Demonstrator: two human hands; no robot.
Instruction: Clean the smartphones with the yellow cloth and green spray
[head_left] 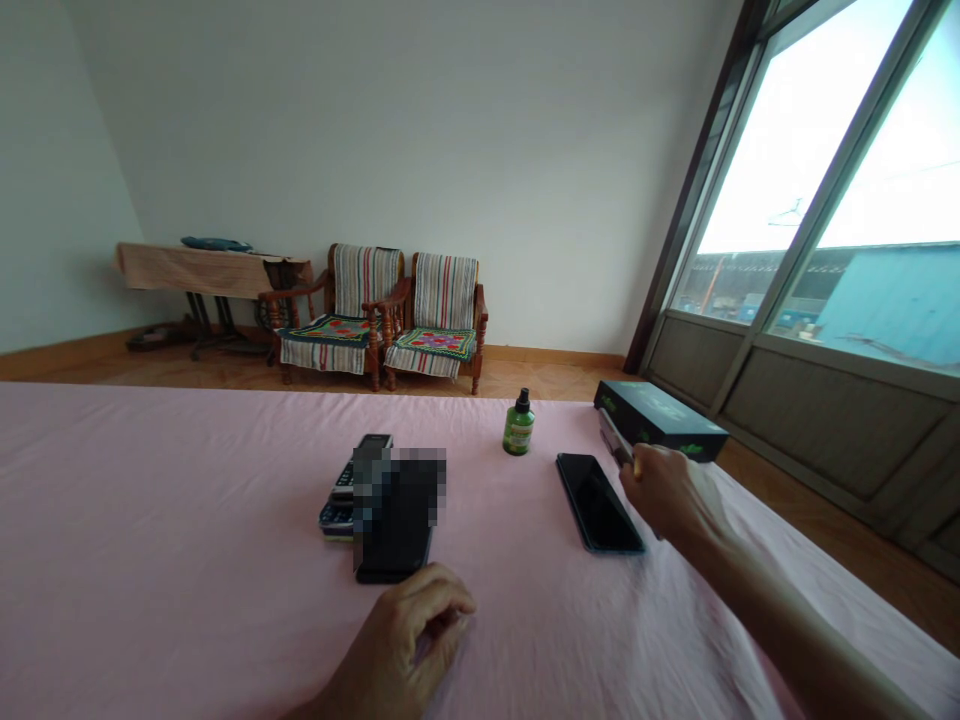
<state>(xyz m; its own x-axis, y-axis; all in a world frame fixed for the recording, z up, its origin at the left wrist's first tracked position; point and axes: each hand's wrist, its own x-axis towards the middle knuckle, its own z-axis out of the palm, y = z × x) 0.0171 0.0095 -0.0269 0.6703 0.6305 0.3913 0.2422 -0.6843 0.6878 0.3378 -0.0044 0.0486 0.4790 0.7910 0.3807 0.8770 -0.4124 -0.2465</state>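
Observation:
My right hand (664,488) is closed on a slim, flat phone (615,438) tipped on its edge, its face turned away and partly covered by my fingers. Just left of it a large dark smartphone (600,505) lies screen up. My left hand (409,635) rests on the cloth, fingers loosely curled, a gap between thumb and forefinger and nothing in it. Beyond that hand lies a black, flat, phone-like item (397,545), partly blurred out. Against its left side are keypad phones (346,487), overlapping one another.
A pink cloth (187,560) covers the surface under my hands. A green bottle with a black cap (518,425) stands near the far edge. A black box (660,415) sits behind my right hand. Wooden armchairs (435,345) and a draped table (202,270) stand by the wall.

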